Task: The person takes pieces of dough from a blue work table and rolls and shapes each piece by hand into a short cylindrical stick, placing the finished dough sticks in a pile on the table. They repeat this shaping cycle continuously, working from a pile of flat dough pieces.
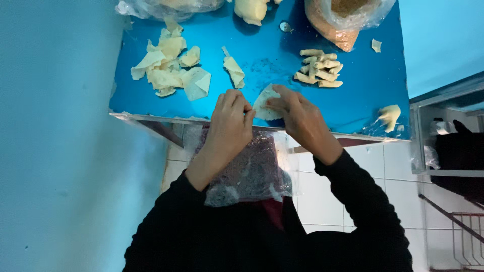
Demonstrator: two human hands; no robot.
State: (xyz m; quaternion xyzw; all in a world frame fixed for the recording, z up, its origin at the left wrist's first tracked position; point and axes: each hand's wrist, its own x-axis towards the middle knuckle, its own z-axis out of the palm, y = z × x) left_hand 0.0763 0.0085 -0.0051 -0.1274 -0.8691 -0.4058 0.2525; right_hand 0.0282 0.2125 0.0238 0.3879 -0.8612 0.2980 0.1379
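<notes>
Wrappers (169,70): loose heap of pale, torn-edged dough sheets on the blue table (262,65), well up and left of the left hand's fingers. Single wrapper (234,69): folded strip lying alone, just above the left hand. Left hand (231,121): at the table's near edge, fingers (241,103) curled in and pinching the left edge of the sheet. Sheet (265,103): pale, roughly triangular piece of dough, flat on the table between the two hands, held by both. Right hand (298,117): fingers (278,103) bent and pressed on the right side of the sheet, thumb side touching it. Bag (252,171): clear plastic with dark speckled contents, below the table edge under both wrists, in the lap. Rolls (319,67): small pile of rolled dough sticks, above and right of the right hand's fingers. Crumb bag (339,20): open clear sack of brown crumbs at the far edge, above the rolls. Dough lump (250,10): pale mass at the far edge, well above both hands. Scrap (390,116): pale crumpled piece near the table's right corner, well right of the right hand. Black sleeves cover both arms.
</notes>
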